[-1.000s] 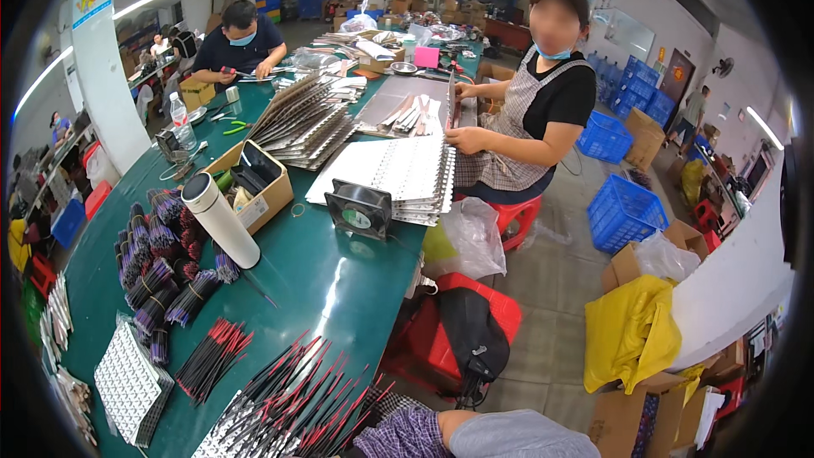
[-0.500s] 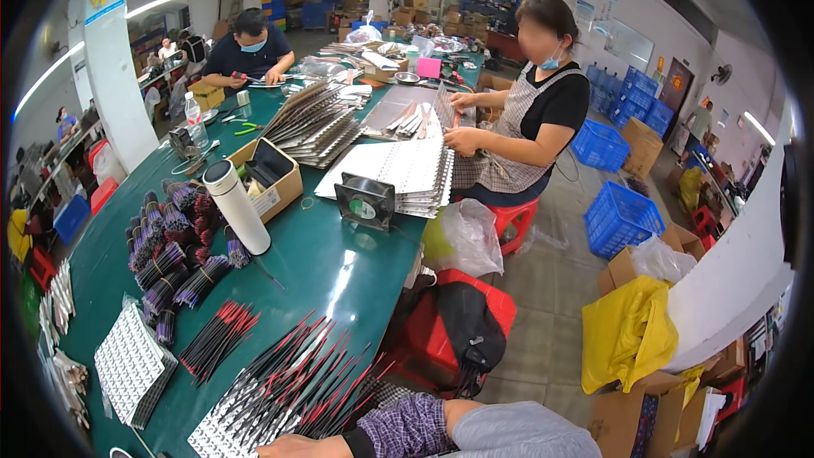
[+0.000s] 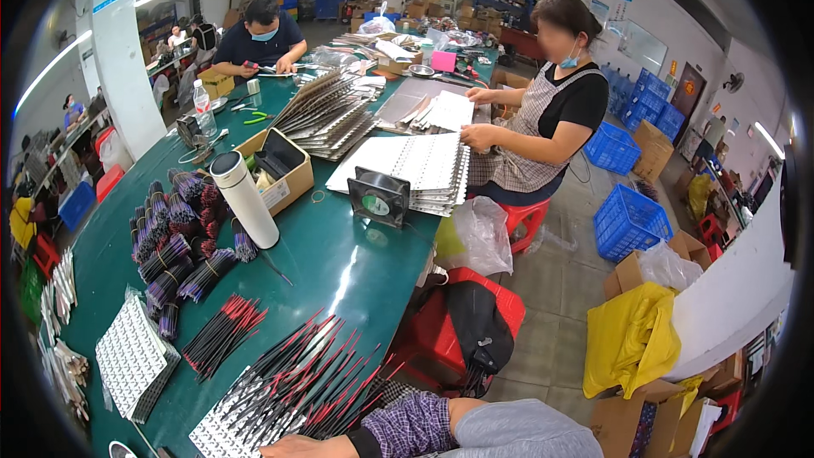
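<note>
At the bottom edge, my right hand (image 3: 307,447) reaches in from the right in a purple checked oversleeve with a black cuff. It rests at the near edge of a white patterned sheet (image 3: 214,431); its fingers are cut off by the picture's edge. Over that sheet lie many loose black wires with red ends (image 3: 309,377), spread at a slant. Left of them is a smaller pile of red and black wires (image 3: 222,335). Farther left sits a stack of white patterned sheets (image 3: 134,356). My left hand is out of view.
Tied bundles of dark wires (image 3: 182,267) lie beside a white flask (image 3: 244,199). Beyond stand a cardboard box (image 3: 292,176), a small black fan (image 3: 379,197) and stacked sheets. Two co-workers handle pieces at the table. A red stool (image 3: 500,298) with a black bag is at the right.
The whole view has shifted slightly. The co-worker at the right has lowered the sheet that was held upright. My right hand stays at the sheet's near edge.
</note>
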`<state>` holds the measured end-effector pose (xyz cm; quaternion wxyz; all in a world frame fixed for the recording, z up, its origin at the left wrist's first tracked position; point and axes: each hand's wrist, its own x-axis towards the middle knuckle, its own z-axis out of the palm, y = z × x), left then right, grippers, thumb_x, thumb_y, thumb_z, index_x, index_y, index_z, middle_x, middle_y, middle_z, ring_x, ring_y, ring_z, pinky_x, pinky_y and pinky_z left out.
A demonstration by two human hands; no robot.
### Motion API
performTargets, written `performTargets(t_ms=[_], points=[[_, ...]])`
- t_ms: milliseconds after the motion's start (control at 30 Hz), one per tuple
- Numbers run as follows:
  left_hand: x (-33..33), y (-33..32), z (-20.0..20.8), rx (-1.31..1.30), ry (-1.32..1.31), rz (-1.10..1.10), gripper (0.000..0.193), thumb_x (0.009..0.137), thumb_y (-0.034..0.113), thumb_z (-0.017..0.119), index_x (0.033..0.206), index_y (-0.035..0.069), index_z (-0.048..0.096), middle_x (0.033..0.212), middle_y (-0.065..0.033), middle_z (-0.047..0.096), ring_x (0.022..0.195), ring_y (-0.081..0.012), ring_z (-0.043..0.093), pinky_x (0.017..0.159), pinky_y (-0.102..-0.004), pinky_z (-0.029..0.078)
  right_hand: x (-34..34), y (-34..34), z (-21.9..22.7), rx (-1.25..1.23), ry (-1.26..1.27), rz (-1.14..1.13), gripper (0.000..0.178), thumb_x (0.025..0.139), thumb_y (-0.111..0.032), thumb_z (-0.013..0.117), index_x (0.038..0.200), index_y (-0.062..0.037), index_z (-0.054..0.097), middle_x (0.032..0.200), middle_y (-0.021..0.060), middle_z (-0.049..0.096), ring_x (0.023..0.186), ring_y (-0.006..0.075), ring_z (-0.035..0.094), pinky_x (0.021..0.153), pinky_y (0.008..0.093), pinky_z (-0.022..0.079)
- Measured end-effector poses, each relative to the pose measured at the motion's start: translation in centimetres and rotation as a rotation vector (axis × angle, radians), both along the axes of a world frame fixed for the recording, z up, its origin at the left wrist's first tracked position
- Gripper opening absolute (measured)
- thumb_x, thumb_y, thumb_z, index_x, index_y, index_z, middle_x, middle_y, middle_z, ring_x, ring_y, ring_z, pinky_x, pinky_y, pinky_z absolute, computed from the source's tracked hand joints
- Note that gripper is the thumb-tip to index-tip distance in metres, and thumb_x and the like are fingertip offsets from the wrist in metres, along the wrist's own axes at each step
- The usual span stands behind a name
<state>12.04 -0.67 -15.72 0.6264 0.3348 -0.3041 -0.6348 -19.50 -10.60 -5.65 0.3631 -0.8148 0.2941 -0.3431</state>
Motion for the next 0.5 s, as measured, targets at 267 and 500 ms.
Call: performTargets(t_ms=[267, 500], points=[[-5.5, 1.7, 6.0, 0.096, -0.421, 0.53, 0.033, 0.101, 0.006, 0.045, 0.128, -0.012, 0.054, 0.131, -0.0212, 0.06, 0.121, -0.0295, 0.058, 0.11, -0.0377, 0.043, -5.0, -2.8, 5.5, -0.272, 0.004, -0.313, 0.01, 0.088, -0.008, 0.052, 0.094, -0.0011, 0.051, 0.09, 0.0146, 0.058, 0.075, 0.0305, 0.063, 0.06, 0.0411, 0.052], [-7.6, -0.8, 9.5, 0.197, -0.059, 0.695, 0.031, 0.084, 0.005, 0.064, 0.113, -0.005, 0.059, 0.105, -0.0104, 0.062, 0.097, -0.0182, 0.063, 0.105, -0.041, 0.049, -11.3, -9.1, 12.9, -0.409, 0.338, -0.459, 0.015, 0.086, -0.009, 0.066, 0.093, -0.0054, 0.053, 0.076, 0.0105, 0.057, 0.064, 0.0298, 0.063, 0.054, 0.0386, 0.049]])
